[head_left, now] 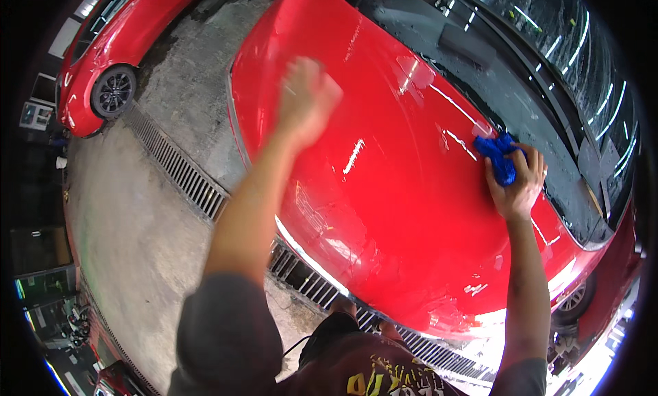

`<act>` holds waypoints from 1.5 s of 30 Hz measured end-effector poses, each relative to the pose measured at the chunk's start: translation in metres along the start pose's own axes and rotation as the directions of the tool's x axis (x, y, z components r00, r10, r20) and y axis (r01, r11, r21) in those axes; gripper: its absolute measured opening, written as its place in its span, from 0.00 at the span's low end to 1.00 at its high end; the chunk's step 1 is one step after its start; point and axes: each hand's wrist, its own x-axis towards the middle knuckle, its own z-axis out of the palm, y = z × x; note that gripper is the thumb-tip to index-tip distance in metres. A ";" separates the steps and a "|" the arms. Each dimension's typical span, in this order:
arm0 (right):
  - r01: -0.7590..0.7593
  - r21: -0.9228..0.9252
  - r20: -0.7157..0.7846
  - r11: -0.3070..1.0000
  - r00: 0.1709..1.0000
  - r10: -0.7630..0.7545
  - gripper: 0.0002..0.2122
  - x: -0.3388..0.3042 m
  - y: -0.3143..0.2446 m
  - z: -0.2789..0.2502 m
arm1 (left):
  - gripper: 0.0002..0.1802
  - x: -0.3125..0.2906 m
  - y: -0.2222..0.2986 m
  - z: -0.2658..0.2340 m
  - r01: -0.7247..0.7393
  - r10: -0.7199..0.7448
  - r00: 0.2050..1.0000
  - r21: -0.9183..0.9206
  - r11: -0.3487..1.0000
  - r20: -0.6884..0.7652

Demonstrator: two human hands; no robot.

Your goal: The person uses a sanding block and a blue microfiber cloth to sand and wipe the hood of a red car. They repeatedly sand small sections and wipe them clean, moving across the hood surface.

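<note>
A crumpled blue cloth (498, 154) lies pressed on the glossy red car hood (384, 211).

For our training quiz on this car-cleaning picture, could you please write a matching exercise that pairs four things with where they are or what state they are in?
Things:
1. blue cloth
2. left hand
3. second red car
4. drain grate

Places or states:
A. parked at the upper left
B. bunched under the right hand near the windscreen
C. runs across the concrete floor beside the hood
D. blurred, open, over the red hood

Pairs: 1-B, 2-D, 3-A, 4-C
</note>
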 end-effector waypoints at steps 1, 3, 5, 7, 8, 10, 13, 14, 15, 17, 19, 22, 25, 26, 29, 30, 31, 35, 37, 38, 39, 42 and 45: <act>0.024 0.060 -0.019 0.998 1.000 -0.022 0.16 0.004 -0.017 0.006 | 0.51 0.021 -0.054 -0.030 0.090 -0.118 0.983 -0.188 0.978 -0.141; 0.046 0.072 -0.050 0.996 0.998 -0.043 0.17 0.006 -0.012 0.011 | 0.53 0.005 -0.042 -0.011 0.075 -0.083 0.990 -0.072 0.995 -0.110; 0.006 0.015 -0.005 1.000 1.000 -0.006 0.17 0.000 -0.006 0.002 | 0.47 -0.078 0.030 0.052 -0.050 0.073 0.982 0.136 0.989 -0.172; -0.015 -0.019 0.004 1.000 1.000 0.015 0.17 -0.005 0.007 -0.002 | 0.54 -0.174 0.124 0.067 -0.239 0.172 0.947 0.239 0.941 0.270; -0.028 -0.031 0.015 0.999 0.999 0.029 0.18 -0.008 0.011 -0.001 | 0.56 -0.216 0.168 0.062 -0.286 0.195 0.812 0.083 0.955 0.550; -0.008 0.002 -0.018 1.000 1.000 0.008 0.18 -0.001 -0.001 0.009 | 0.59 -0.275 0.131 0.112 -0.358 0.357 0.914 -0.033 0.933 0.195; 0.010 -0.016 -0.021 1.000 1.000 -0.011 0.18 -0.002 0.001 0.007 | 0.57 -0.155 0.040 0.064 -0.059 0.083 0.993 0.251 0.966 -0.087; 0.023 0.012 -0.039 1.000 0.999 -0.022 0.18 0.004 -0.009 0.009 | 0.54 -0.106 -0.025 0.036 0.044 -0.027 0.987 0.101 0.994 -0.160; 0.039 0.033 -0.041 0.999 0.998 -0.038 0.18 0.004 -0.015 0.009 | 0.52 -0.075 -0.064 0.005 0.119 -0.144 0.979 -0.171 0.978 -0.146; 0.022 0.016 -0.015 1.000 1.000 -0.022 0.18 0.001 -0.008 0.008 | 0.52 -0.091 -0.041 0.025 0.092 -0.110 0.981 -0.118 0.989 -0.157; -0.003 -0.033 -0.004 0.999 1.000 0.003 0.18 -0.007 0.006 0.003 | 0.52 -0.145 0.036 0.068 -0.006 0.024 0.982 0.095 0.995 -0.186; -0.015 -0.023 0.028 1.000 0.999 0.016 0.18 -0.004 0.000 0.006 | 0.51 -0.307 0.119 0.158 -0.288 0.230 0.953 0.346 0.893 0.198; 0.012 -0.017 -0.009 1.000 1.000 -0.012 0.18 -0.007 0.005 0.006 | 0.56 -0.266 0.103 0.105 -0.381 0.384 0.909 -0.050 0.923 0.161; -0.002 -0.021 0.013 1.000 1.000 0.002 0.18 -0.003 -0.002 0.004 | 0.57 -0.217 0.060 0.097 -0.068 0.050 0.994 0.183 0.981 0.101; -0.020 0.004 0.008 1.000 1.000 0.020 0.18 0.000 -0.008 0.004 | 0.48 -0.063 -0.042 0.006 0.072 -0.094 0.990 -0.194 0.978 -0.102; -0.033 0.012 0.012 0.999 0.999 0.033 0.19 -0.001 -0.007 0.006 | 0.48 -0.068 -0.031 0.009 0.072 -0.088 0.989 -0.138 0.988 -0.118; -0.019 0.006 0.005 1.000 1.000 0.019 0.19 -0.002 -0.005 0.009 | 0.47 -0.068 -0.009 0.022 0.064 -0.076 0.988 -0.091 0.994 -0.136; -0.029 -0.066 0.015 0.997 0.999 0.030 0.20 -0.011 0.010 0.002 | 0.52 -0.200 0.193 0.113 -0.376 0.376 0.923 -0.012 0.926 0.080; -0.032 -0.006 0.034 0.999 0.999 0.032 0.20 -0.004 -0.004 0.011 | 0.57 -0.297 0.241 0.183 -0.507 0.535 0.840 -0.217 0.834 0.091; -0.022 -0.012 0.012 1.000 1.000 0.022 0.20 -0.007 0.000 0.011 | 0.57 -0.294 0.245 0.178 -0.522 0.555 0.817 -0.207 0.827 0.158; -0.011 -0.017 -0.009 1.000 1.000 0.011 0.20 -0.006 0.002 0.011 | 0.56 -0.289 0.242 0.173 -0.536 0.570 0.790 -0.198 0.821 0.225; -0.007 -0.042 -0.034 0.999 0.999 0.005 0.20 -0.012 0.010 0.007 | 0.53 -0.193 0.143 0.117 -0.180 0.223 0.964 0.261 0.948 -0.147; 0.011 -0.034 -0.040 0.999 0.999 -0.013 0.22 -0.009 0.001 0.015 | 0.51 -0.136 0.035 0.058 -0.028 0.042 0.982 0.076 0.997 -0.184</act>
